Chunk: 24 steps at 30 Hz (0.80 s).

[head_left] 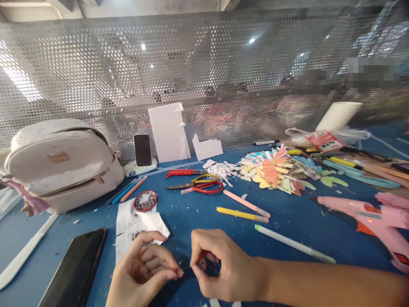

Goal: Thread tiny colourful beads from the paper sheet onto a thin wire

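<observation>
My left hand (143, 270) is low in the middle, its thumb pinched against a curled finger and its index finger raised. My right hand (225, 266) is just to the right, thumb and index fingertips pressed together in a ring. The fingertips of the two hands are close but apart. Whatever either pinch holds is too small to make out. Behind my left hand lies white paper (123, 219) scattered with tiny dark beads (136, 234). On its far end rests a round red-rimmed dish (145, 201) of small multicoloured beads.
At left are a dark phone (75, 268), a white knife-shaped tool (27, 251) and a white backpack (64, 166). Scissors (194, 184), felt pens (241, 214), coloured paper cuttings (271, 170) and a pink glue gun (367, 217) spread rightward. A perforated metal screen (191, 64) stands behind.
</observation>
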Each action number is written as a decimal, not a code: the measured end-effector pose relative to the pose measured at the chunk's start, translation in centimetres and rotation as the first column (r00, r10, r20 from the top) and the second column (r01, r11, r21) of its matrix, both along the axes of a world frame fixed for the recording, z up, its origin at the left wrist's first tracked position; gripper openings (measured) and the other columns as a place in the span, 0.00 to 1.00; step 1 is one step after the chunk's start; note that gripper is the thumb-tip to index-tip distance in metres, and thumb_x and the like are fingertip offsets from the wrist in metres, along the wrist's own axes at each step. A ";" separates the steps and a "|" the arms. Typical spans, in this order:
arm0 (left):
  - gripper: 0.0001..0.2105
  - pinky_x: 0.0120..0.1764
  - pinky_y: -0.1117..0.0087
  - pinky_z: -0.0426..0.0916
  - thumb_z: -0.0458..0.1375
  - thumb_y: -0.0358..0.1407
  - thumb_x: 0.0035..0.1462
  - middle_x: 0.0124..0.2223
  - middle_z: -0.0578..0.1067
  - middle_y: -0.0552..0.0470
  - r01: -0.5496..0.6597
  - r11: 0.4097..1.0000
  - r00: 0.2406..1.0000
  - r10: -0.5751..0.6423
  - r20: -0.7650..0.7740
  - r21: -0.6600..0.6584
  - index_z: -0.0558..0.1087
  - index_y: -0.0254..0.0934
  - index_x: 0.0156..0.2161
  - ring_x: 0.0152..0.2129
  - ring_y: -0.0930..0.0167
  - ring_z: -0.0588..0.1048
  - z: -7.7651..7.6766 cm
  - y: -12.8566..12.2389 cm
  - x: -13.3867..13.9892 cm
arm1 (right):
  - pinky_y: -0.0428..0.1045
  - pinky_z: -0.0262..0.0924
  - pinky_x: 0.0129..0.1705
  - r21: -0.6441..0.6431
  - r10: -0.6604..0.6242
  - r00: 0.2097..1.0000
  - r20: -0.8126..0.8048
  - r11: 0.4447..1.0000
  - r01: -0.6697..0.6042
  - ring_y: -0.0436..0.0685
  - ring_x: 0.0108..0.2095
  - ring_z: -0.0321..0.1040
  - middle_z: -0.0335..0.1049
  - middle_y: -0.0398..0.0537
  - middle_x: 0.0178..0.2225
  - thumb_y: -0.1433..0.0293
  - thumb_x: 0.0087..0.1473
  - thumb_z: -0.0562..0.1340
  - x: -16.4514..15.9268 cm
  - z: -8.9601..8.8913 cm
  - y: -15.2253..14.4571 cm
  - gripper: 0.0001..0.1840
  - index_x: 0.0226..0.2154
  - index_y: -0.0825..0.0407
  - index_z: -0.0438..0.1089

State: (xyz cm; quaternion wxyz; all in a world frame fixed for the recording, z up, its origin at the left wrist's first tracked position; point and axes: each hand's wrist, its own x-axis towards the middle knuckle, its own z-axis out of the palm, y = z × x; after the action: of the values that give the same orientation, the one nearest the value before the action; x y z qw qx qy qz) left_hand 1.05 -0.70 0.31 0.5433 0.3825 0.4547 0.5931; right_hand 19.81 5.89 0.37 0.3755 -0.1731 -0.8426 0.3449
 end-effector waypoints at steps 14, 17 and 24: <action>0.20 0.32 0.71 0.75 0.72 0.38 0.44 0.25 0.81 0.53 0.052 0.998 0.990 -0.048 -0.134 0.026 0.71 0.41 0.41 0.23 0.70 0.80 -0.3 -0.4 0.5 | 0.43 0.52 0.26 0.114 0.013 0.999 0.053 0.993 -0.019 0.47 0.23 0.58 0.59 0.38 0.24 0.78 0.45 0.57 -0.3 -0.5 -0.1 0.08 0.27 0.50 0.58; 0.20 0.31 0.72 0.74 0.72 0.37 0.44 0.24 0.80 0.54 0.071 0.997 0.987 -0.071 -0.146 -0.004 0.71 0.41 0.42 0.22 0.70 0.79 -0.6 -0.3 0.4 | 0.43 0.52 0.26 0.141 0.012 0.996 0.083 0.990 -0.023 0.47 0.24 0.59 0.62 0.39 0.25 0.78 0.46 0.59 -0.3 -0.7 -0.1 0.07 0.28 0.51 0.60; 0.23 0.29 0.74 0.74 0.73 0.35 0.43 0.21 0.78 0.58 0.093 0.994 0.992 -0.097 -0.082 -0.059 0.68 0.40 0.44 0.19 0.72 0.79 -1.1 0.0 0.1 | 0.42 0.53 0.26 0.075 0.051 0.993 0.110 0.995 -0.060 0.45 0.24 0.60 0.66 0.39 0.27 0.75 0.51 0.63 -0.1 -0.8 0.1 0.06 0.33 0.51 0.68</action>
State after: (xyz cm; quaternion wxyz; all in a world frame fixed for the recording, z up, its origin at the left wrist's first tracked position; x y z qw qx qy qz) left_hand 1.12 -0.68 -0.78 0.5614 0.4134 0.4747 0.5372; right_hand 19.75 6.03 -0.43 0.3263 -0.1532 -0.8789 0.3123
